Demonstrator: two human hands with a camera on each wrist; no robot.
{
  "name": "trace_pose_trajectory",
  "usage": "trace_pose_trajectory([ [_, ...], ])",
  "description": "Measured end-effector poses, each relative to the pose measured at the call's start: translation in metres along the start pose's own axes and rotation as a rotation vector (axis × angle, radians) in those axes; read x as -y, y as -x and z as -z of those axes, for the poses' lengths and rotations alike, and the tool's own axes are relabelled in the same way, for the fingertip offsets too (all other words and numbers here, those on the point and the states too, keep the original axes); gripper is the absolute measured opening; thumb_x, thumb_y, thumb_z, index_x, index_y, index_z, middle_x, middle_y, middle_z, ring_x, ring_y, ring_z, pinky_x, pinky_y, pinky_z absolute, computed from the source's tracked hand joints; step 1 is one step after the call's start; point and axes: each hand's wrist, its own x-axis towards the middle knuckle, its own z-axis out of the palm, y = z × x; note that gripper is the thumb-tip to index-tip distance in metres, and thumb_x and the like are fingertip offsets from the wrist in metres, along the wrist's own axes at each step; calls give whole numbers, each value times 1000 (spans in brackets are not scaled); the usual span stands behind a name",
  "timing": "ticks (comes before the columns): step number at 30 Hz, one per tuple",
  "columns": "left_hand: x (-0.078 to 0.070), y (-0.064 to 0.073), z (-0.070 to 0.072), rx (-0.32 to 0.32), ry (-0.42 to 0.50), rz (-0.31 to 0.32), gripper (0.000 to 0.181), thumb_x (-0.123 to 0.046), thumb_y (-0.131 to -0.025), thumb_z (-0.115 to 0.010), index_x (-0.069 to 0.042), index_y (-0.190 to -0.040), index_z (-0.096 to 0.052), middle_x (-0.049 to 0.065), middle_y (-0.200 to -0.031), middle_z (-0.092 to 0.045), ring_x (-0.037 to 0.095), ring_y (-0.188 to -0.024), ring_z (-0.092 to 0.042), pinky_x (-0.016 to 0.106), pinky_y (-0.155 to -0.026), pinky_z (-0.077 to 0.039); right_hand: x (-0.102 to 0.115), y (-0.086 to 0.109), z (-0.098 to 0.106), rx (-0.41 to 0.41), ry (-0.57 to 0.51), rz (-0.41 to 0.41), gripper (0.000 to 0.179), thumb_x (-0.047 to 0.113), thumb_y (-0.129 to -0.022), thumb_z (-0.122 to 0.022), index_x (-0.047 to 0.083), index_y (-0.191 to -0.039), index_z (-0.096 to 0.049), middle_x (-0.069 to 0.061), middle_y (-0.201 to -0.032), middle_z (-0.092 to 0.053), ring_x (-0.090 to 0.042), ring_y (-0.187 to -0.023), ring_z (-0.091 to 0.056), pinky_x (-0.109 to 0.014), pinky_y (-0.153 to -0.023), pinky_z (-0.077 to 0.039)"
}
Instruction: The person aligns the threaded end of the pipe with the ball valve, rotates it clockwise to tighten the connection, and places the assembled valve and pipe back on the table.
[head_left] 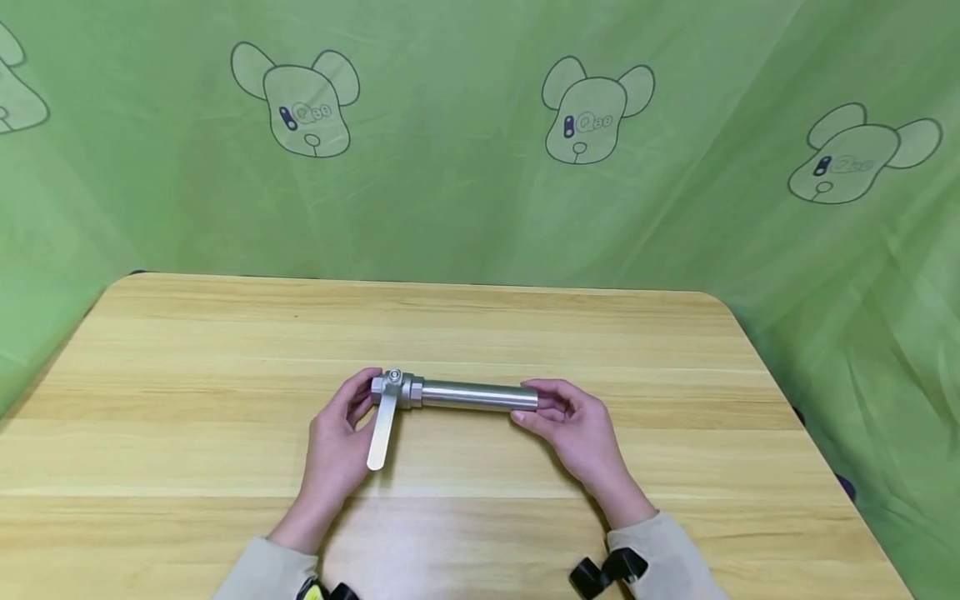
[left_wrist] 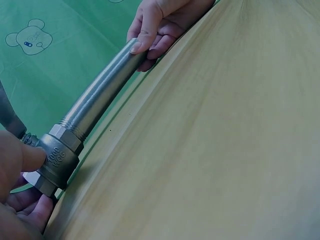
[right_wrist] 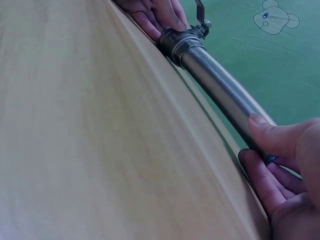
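Observation:
A steel ball valve (head_left: 411,390) is joined to a straight metal pipe (head_left: 476,395), lying crosswise between the two hands. My left hand (head_left: 339,442) grips the valve body at its hex end, the thumb on the side marked 1000 WOG in the left wrist view. The valve's flat lever handle (head_left: 382,433) points toward me. At the pipe's free end, my right hand (head_left: 581,429) pinches it between thumb and fingers. In the right wrist view the thumb presses on the pipe (right_wrist: 225,92) and the fingers are underneath. Some thread shows where pipe meets valve.
A light wooden table (head_left: 225,350) with rounded far corners lies under the hands. Green cloth (head_left: 450,208) with printed bear heads hangs behind it and along the right side. Black wrist devices (head_left: 609,572) sit at the sleeves.

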Motion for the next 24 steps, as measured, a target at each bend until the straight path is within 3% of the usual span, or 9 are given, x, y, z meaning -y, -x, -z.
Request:
trace_pose_trajectory([
  [8, 0, 0, 0, -8, -23, -1, 54, 4, -98, -71, -7, -150, -60, 23, -153, -60, 39, -142, -61, 31, -118, -52, 0, -2, -1, 2, -12, -3, 48, 7, -86, -90, 7, -131, -73, -16, -116, -78, -9, -96, -77, -18, -87, -65],
  [24, 0, 0, 1, 1, -39, -10, 55, 4, -98, -71, -7, -151, -60, 24, -153, -61, 40, -141, -62, 32, -118, -52, 1, 0, 0, 10, -10, -17, 46, 9, -88, -89, 8, -131, -73, -16, -116, -78, -11, -94, -77, -19, -83, -65],
])
